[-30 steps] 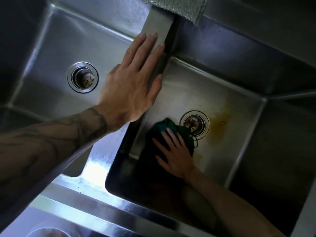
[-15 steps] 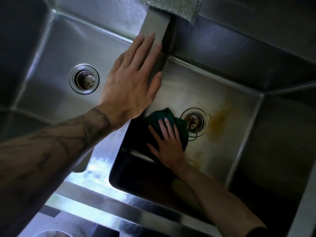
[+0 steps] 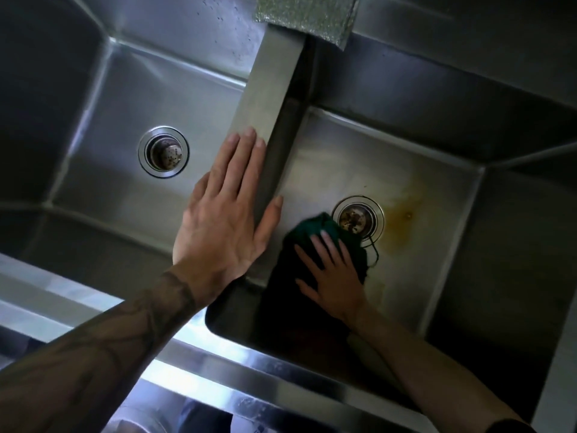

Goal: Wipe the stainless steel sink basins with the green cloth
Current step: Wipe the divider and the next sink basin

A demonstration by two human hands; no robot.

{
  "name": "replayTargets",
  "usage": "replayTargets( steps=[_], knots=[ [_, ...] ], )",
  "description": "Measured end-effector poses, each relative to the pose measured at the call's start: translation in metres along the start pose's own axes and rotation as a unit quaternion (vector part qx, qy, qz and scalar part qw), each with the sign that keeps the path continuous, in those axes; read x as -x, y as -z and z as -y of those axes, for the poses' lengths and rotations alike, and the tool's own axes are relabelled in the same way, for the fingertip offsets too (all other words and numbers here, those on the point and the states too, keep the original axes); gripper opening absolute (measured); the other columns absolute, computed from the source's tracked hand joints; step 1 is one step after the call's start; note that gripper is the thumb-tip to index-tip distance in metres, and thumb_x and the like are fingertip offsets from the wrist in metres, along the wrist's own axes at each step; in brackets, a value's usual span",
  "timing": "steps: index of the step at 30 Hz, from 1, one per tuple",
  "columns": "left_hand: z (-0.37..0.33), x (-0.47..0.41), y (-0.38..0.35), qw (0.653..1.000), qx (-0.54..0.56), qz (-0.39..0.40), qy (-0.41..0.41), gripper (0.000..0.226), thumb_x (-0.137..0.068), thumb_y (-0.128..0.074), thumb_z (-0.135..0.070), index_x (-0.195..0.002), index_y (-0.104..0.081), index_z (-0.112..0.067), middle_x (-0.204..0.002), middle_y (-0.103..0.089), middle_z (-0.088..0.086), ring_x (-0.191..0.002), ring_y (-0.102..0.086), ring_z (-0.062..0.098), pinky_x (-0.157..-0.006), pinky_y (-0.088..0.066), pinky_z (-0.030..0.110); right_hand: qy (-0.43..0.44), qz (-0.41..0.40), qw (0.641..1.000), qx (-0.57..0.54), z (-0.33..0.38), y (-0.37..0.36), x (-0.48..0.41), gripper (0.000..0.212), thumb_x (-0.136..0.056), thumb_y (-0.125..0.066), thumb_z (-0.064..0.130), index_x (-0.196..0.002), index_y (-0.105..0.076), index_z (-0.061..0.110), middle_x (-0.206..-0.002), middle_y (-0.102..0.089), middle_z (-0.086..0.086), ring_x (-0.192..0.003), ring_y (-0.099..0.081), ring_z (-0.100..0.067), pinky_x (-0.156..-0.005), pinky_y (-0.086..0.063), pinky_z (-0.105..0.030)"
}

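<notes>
Two stainless steel basins lie below me, the left basin (image 3: 131, 98) and the right basin (image 3: 437, 164), split by a steel divider (image 3: 274, 89). My left hand (image 3: 228, 214) rests flat with straight fingers on the divider. My right hand (image 3: 334, 273) presses flat on the dark green cloth (image 3: 321, 226) on the right basin's floor, just left of its drain (image 3: 357, 218). A brown stain (image 3: 402, 217) spreads to the right of that drain. Part of the cloth is hidden under my hand and in shadow.
The left basin has its own drain (image 3: 164, 151). A silvery scouring cloth (image 3: 306, 14) hangs over the back rim above the divider. The sink's shiny front rim (image 3: 218, 370) runs along the bottom.
My left hand has slid back along the divider toward me. My right hand and the green cloth shifted a little on the basin floor beside the drain.
</notes>
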State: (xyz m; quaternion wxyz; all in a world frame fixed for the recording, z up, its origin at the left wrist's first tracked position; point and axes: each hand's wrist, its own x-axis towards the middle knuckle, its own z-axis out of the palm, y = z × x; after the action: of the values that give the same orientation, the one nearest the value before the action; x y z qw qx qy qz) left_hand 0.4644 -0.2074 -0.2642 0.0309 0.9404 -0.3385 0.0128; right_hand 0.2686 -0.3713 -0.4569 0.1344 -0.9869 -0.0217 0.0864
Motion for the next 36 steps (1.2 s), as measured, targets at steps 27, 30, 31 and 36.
replayTargets(
  steps=[27,30,31,36],
  knots=[
    [0.001,-0.001,-0.002,1.000,-0.013,-0.008,-0.001,0.076,-0.111,-0.031,-0.054,-0.170,-0.014,-0.011,-0.179,-0.013,0.006,-0.166,-0.008,0.018,-0.127,-0.031,0.038,-0.020,0.017,1.000,0.013,-0.041,-0.002,0.054,0.063,-0.103,-0.042,0.056,-0.155,-0.042,0.021,-0.171,-0.024,-0.015,-0.162,-0.011,-0.034,-0.127,-0.016,-0.062],
    [0.001,0.000,0.000,1.000,-0.006,-0.006,0.004,0.076,-0.110,-0.033,-0.054,-0.170,-0.015,-0.011,-0.179,-0.014,0.005,-0.166,-0.009,0.017,-0.126,-0.032,0.038,-0.056,0.009,0.998,-0.005,-0.009,0.000,0.004,0.066,-0.100,-0.042,0.061,-0.156,-0.041,0.026,-0.172,-0.022,-0.015,-0.161,-0.011,-0.035,-0.127,-0.014,-0.062],
    [0.001,-0.001,0.000,1.000,-0.003,-0.006,0.003,0.076,-0.110,-0.033,-0.054,-0.170,-0.016,-0.011,-0.179,-0.014,0.005,-0.166,-0.009,0.017,-0.126,-0.032,0.038,-0.048,0.012,0.999,-0.003,-0.006,0.002,-0.006,0.068,-0.101,-0.040,0.063,-0.160,-0.037,0.028,-0.172,-0.020,-0.014,-0.162,-0.010,-0.034,-0.128,-0.012,-0.060],
    [0.002,-0.001,0.001,1.000,0.000,-0.006,0.001,0.076,-0.110,-0.031,-0.054,-0.170,-0.015,-0.010,-0.179,-0.013,0.006,-0.166,-0.007,0.017,-0.127,-0.029,0.038,0.006,0.031,0.998,0.050,-0.045,0.006,0.049,0.067,-0.107,-0.036,0.062,-0.165,-0.026,0.030,-0.172,-0.021,-0.015,-0.161,-0.012,-0.033,-0.129,-0.015,-0.058]
  ],
)
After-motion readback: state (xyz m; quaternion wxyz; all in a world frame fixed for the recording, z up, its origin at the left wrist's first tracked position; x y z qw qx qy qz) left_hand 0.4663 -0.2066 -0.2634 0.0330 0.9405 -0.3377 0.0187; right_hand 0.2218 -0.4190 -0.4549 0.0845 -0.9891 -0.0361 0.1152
